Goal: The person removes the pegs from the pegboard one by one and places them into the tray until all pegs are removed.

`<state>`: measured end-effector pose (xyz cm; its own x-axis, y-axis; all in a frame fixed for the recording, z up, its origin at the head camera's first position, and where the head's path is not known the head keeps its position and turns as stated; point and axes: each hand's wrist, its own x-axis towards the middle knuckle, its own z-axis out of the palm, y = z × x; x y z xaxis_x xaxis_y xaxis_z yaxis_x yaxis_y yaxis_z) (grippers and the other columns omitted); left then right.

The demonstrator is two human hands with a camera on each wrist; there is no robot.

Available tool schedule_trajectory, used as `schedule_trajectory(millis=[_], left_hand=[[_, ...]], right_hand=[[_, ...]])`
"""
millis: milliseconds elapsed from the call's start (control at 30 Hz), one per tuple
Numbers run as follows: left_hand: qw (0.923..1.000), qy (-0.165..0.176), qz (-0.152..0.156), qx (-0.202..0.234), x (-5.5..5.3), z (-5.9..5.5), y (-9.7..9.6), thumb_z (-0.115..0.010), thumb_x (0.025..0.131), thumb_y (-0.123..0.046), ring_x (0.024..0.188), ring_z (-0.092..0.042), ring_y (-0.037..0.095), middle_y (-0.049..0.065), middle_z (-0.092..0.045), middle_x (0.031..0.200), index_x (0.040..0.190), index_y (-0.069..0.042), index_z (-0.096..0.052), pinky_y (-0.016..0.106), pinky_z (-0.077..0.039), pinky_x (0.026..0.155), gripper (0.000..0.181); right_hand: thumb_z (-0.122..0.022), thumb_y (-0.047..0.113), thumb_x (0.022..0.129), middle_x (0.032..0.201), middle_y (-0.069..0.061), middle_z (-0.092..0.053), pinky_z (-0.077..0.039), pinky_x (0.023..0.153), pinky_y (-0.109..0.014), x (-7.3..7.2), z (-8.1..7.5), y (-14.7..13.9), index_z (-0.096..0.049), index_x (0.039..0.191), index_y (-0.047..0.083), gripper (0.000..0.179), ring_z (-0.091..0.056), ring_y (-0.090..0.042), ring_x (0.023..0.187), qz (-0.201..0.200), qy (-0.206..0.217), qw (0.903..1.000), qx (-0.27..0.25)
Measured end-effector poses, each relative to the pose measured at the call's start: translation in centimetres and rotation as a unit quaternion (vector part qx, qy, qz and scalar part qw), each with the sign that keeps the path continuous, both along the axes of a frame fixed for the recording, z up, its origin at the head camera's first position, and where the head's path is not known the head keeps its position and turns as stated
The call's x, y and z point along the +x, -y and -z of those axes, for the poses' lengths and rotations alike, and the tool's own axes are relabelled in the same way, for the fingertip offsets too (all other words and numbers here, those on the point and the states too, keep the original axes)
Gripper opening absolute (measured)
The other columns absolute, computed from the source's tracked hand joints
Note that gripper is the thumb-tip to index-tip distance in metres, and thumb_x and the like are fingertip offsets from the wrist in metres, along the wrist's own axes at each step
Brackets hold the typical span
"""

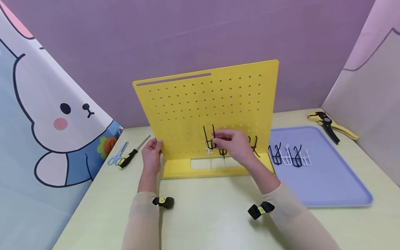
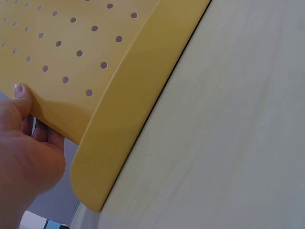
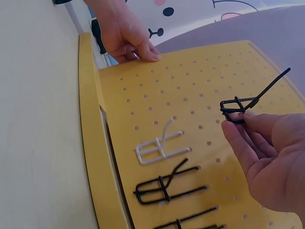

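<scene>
A yellow pegboard (image 1: pixel 175 121) stands upright on its base on the table. My left hand (image 1: pixel 151 156) grips its left edge, the thumb (image 2: pixel 21 95) on the front face and the fingers behind. Thumb and fingers of my right hand (image 3: pixel 276 152) pinch a black wire hook (image 3: pixel 238 106), held in front of the board's lower middle, its long prong pointing away from the hand. On the board's lower rows sit a white wire hook (image 3: pixel 159 149) and a black wire hook (image 3: pixel 164 188) beside it. Another black hook (image 1: pixel 254 146) sits farther right, partly cut off in the right wrist view.
Right of the board, a lavender tray (image 1: pixel 331 187) holds several black and white wire hooks (image 1: pixel 296 159). Behind it lies a yellow and black wire stripper (image 1: pixel 332 126). Blue scissors (image 1: pixel 117 157) and a screwdriver (image 1: pixel 127 159) lie at the left. A purple wall (image 1: pixel 200 31) rises behind.
</scene>
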<state>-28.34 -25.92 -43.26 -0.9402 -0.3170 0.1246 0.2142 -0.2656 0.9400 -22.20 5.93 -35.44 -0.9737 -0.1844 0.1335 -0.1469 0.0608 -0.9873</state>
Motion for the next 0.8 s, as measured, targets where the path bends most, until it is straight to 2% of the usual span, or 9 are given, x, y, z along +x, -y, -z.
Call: schedule_trajectory(millis=[133,333,567,800], left_hand=[[1.0000,-0.006,-0.002,0.006,-0.1,-0.1,-0.1,-0.065,0.098,-0.003,0.078,-0.063,0.008,-0.002,-0.070,0.084,0.098,-0.011,-0.070,0.021,-0.053,0.074,0.010],[1.0000,-0.006,-0.005,-0.003,0.2,-0.1,-0.2,-0.065,0.099,-0.004,0.080,-0.064,0.009,-0.002,-0.072,0.086,0.101,-0.009,-0.069,0.021,-0.054,0.075,0.007],[1.0000,0.006,-0.006,0.002,0.2,0.2,0.1,-0.065,0.099,-0.005,0.079,-0.064,0.009,-0.002,-0.070,0.085,0.100,-0.011,-0.069,0.021,-0.054,0.075,0.007],[0.9999,0.000,-0.003,0.010,-0.2,0.3,0.1,-0.064,0.099,-0.003,0.079,-0.065,0.009,-0.002,-0.071,0.084,0.098,-0.012,-0.071,0.021,-0.055,0.078,0.011]], right_hand=[[-0.072,0.007,0.095,0.113,-0.017,-0.072,-0.057,0.087,-0.047,0.4,-0.1,-1.6,-0.067,0.125,-0.002,0.032,-0.072,-0.028,0.094,0.007,-0.003,1.0000,0.002],[-0.070,0.003,0.096,0.121,-0.023,-0.067,-0.057,0.086,-0.043,0.4,0.4,-4.1,-0.064,0.128,-0.005,0.034,-0.071,-0.032,0.099,0.015,0.001,0.9996,-0.023],[-0.067,0.004,0.098,0.128,-0.026,-0.063,-0.056,0.089,-0.042,0.9,1.1,-7.1,-0.060,0.131,-0.008,0.036,-0.072,-0.020,0.093,0.026,0.013,0.9993,-0.023],[-0.065,0.006,0.099,0.134,-0.030,-0.058,-0.056,0.088,-0.036,1.8,1.3,-10.4,-0.057,0.134,-0.010,0.039,-0.073,-0.016,0.093,0.045,0.022,0.9987,-0.004]])
